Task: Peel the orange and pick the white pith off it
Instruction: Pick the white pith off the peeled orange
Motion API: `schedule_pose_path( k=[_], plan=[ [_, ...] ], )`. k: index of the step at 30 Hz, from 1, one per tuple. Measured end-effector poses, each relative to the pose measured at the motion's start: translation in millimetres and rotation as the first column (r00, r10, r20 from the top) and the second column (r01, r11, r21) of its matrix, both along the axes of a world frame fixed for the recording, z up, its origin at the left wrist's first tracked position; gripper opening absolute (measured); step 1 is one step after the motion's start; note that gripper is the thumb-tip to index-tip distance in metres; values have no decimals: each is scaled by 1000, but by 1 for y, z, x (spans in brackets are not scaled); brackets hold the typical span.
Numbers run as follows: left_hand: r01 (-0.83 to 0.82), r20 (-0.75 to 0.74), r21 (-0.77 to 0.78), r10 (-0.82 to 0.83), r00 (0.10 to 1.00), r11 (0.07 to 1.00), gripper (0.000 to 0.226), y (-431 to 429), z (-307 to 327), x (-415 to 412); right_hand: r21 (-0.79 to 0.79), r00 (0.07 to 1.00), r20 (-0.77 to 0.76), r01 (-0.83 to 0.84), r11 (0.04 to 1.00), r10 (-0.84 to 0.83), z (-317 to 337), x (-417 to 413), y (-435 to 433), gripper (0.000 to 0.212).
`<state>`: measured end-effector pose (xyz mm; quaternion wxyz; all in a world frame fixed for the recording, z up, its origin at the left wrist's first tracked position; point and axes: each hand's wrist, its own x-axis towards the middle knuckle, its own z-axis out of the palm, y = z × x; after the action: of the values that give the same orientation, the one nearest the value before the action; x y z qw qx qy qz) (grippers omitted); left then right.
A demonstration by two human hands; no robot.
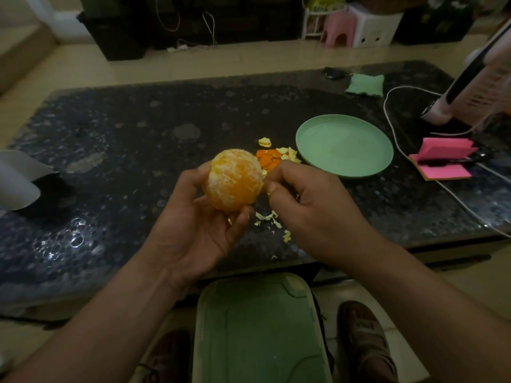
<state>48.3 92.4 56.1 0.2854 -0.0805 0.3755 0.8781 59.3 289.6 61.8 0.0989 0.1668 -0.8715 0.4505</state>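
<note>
Wearing gold ring [229,220] on left hand [193,225]; wearing strappy brown sandals [365,338]; forearms [420,305] showing bare to frame edge.

- Dimly lit room, pale tiled floor [83,67] running past the far edge of a dark speckled stone tabletop [124,139].
- Across the floor, a black cabinet [119,31] with white cables [208,26] hanging down.
- Farther right, a pink plastic stool [336,31] beside a white box [372,33].
- Below the tabletop's near edge, a green stool [257,327] on the floor.
</note>
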Motion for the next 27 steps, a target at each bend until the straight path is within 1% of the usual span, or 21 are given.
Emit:
schedule_pose_path(
  k=[2,6,10,13,18,22,27],
  plan=[
    [1,-3,6,-1,1000,1000,69,0,1,0,-17,1000,25,-15,1000,15,2,1,0,16],
    [17,-42,-7,-17,999,1000,66,-3,-2,-2,-13,1000,26,-2,1000,3,2,1,0,18],
    [-32,-73,-63,28,997,998,65,-1,-3,-2,25,1000,6,14,1000,-14,-2,-2,-1,17],
    [-51,-86,-80,44,995,996,64,2,-4,-1,17,1000,-3,30,999,-30,-4,-3,-1,17],
    [-59,-93,-45,54,994,997,64,4,-8,0,-55,995,-40,89,995,-91,-6,-1,-5,18],
    [-36,-70,0,36,997,999,50,5,-6,2,-109,993,-45,101,989,-107,-5,1,-8,18],
    [-32,-29,47,34,999,998,61,6,-3,6,-199,988,-45,134,971,-145,-6,4,-14,17]
  ],
)
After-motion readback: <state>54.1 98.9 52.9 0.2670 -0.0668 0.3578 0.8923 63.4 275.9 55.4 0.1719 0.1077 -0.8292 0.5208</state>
